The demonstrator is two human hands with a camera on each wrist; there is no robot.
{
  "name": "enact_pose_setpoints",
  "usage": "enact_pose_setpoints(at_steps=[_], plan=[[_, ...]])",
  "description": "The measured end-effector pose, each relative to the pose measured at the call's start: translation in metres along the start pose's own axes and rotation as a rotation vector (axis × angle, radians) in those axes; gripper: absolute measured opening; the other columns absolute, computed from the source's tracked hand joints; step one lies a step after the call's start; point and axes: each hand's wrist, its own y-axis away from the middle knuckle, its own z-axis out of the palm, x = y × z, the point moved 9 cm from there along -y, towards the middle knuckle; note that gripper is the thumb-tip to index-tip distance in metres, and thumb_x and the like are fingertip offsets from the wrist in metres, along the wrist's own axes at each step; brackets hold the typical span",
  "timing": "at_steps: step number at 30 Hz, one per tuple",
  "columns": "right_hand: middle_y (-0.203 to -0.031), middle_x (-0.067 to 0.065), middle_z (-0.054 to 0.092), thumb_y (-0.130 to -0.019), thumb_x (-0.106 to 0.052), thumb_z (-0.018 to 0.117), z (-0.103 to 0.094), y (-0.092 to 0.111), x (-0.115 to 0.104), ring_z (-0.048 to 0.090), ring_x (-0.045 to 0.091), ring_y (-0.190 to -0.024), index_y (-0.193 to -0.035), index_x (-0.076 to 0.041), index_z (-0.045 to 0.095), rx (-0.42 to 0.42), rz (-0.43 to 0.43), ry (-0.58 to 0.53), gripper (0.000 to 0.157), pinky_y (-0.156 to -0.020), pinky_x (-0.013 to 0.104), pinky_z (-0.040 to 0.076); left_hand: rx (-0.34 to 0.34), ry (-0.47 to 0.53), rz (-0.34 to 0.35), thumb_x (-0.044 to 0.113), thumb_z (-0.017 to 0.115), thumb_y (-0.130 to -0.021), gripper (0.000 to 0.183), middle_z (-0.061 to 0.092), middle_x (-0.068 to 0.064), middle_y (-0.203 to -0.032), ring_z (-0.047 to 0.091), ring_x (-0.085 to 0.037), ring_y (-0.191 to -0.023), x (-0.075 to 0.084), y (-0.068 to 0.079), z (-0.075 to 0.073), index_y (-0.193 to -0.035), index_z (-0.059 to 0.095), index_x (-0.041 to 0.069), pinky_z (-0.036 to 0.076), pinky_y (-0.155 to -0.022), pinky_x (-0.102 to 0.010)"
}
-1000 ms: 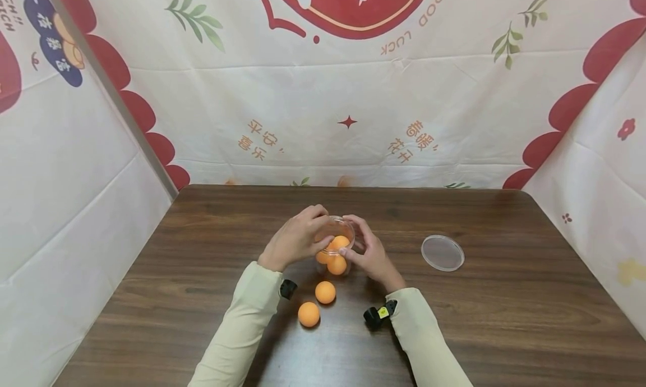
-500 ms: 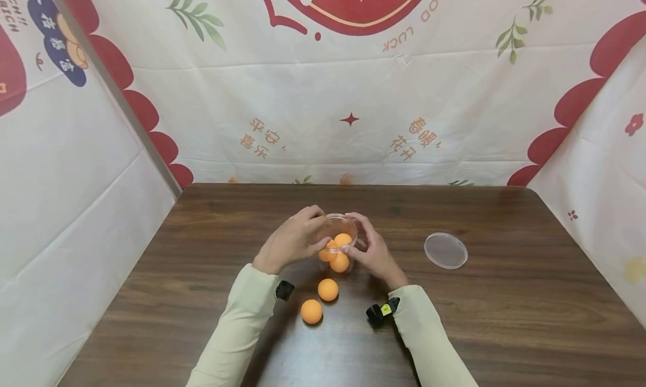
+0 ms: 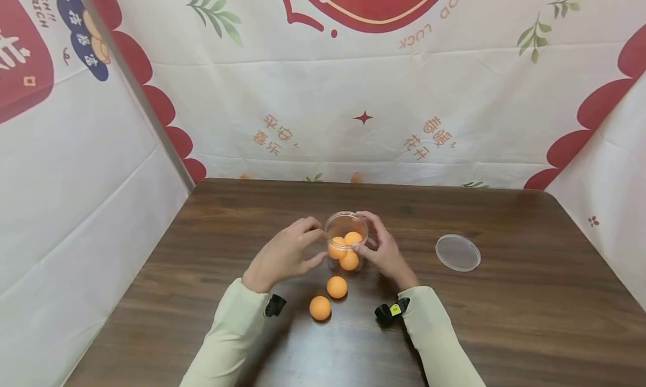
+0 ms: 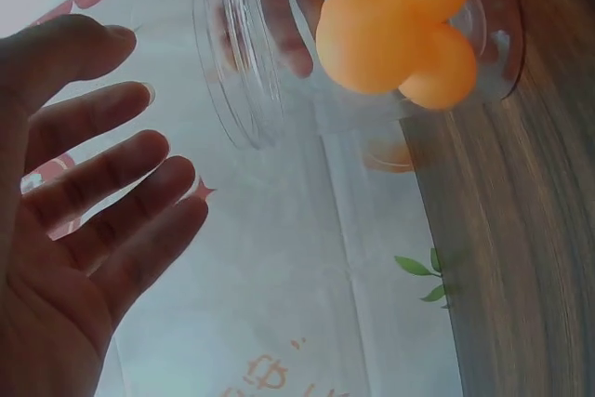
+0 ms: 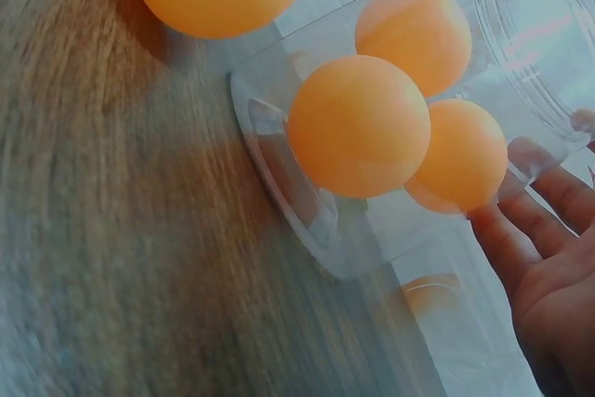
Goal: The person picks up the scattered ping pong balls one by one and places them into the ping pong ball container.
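Note:
A clear plastic jar [image 3: 340,223] with its mouth uncovered stands upright on the brown table, three orange balls [image 5: 358,125] inside. My right hand [image 3: 384,255] holds the jar from its right side, thumb at the near rim and fingers around the far wall. On the other side, my left hand [image 3: 285,255] is apart from the jar, its fingers [image 4: 153,246] spread and loosely bent with nothing in them. Two more orange balls lie on the table in front of the jar: a nearer ball [image 3: 320,308] and a farther ball [image 3: 337,287].
A round clear lid [image 3: 458,253] lies flat on the wooden table [image 3: 510,297], to the right of the right hand. Printed white cloth [image 3: 313,84] hangs behind the table and along both sides.
My left hand has let go of the jar's rim and drawn back to the left. The right hand keeps its hold. The head view has shifted slightly, moving everything rightward in it.

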Motion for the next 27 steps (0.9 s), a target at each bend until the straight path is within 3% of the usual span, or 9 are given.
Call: enact_pose_setpoints(at_steps=[9, 18, 25, 27], plan=[[-0.139, 0.022, 0.045, -0.085, -0.001, 0.066, 0.0, 0.001, -0.001, 0.042, 0.039, -0.132, -0.141, -0.009, 0.036, -0.003, 0.013, 0.003, 0.064, -0.1, 0.057, 0.04, -0.066, 0.017, 0.058, 0.019, 0.076, -0.079, 0.024, 0.056, -0.002, -0.098, 0.053, -0.01, -0.084, 0.023, 0.022, 0.014, -0.098, 0.065, 0.01, 0.049, -0.072, -0.019], [-0.139, 0.022, 0.046, -0.085, 0.0, 0.066, -0.002, 0.0, -0.002, 0.042, 0.039, -0.131, -0.141, -0.009, 0.036, 0.006, 0.016, 0.015, 0.064, -0.1, 0.057, 0.04, -0.152, 0.081, 0.0, 0.021, 0.075, -0.079, 0.025, 0.054, 0.001, -0.098, 0.049, -0.007, -0.081, 0.031, 0.047, 0.039, -0.099, 0.066, 0.009, 0.046, -0.068, -0.016], [-0.137, 0.031, 0.043, -0.084, 0.006, 0.063, 0.002, 0.003, -0.031, 0.04, 0.047, -0.13, -0.139, 0.005, 0.033, -0.008, 0.044, 0.034, 0.063, -0.1, 0.059, 0.038, -0.249, 0.099, -0.06, 0.027, 0.076, -0.08, 0.027, 0.052, 0.003, -0.099, 0.046, -0.005, -0.08, 0.033, 0.06, 0.058, -0.098, 0.063, 0.013, 0.042, -0.066, -0.013], [-0.139, 0.03, 0.042, -0.084, 0.006, 0.063, 0.002, 0.002, -0.025, 0.039, 0.046, -0.131, -0.14, 0.003, 0.032, -0.006, 0.045, 0.032, 0.064, -0.101, 0.059, 0.038, -0.253, 0.098, -0.056, 0.027, 0.077, -0.079, 0.028, 0.05, 0.003, -0.098, 0.045, -0.005, -0.079, 0.034, 0.062, 0.061, -0.098, 0.062, 0.013, 0.041, -0.066, -0.012]])
